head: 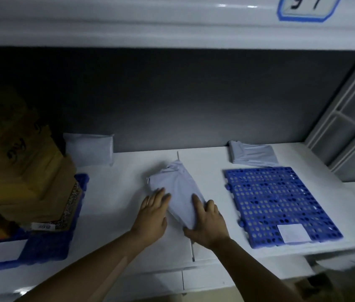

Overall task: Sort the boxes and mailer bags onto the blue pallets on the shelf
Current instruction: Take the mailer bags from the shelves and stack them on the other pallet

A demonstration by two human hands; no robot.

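Observation:
A pale grey mailer bag [175,188] lies on the white shelf [117,192] between two blue pallets. My left hand [151,216] rests flat against its left edge with fingers straight. My right hand [207,224] grips its near right end, thumb under the corner and fingers over the top. The right blue pallet [281,203] carries only a white label. The left blue pallet [41,243] holds a stack of brown cardboard boxes [24,175].
Another mailer bag [89,151] leans on the dark back wall at the left. A third, flatter bag [253,155] lies behind the right pallet. An upper shelf edge [172,29] hangs overhead. A white frame [346,118] closes the right side.

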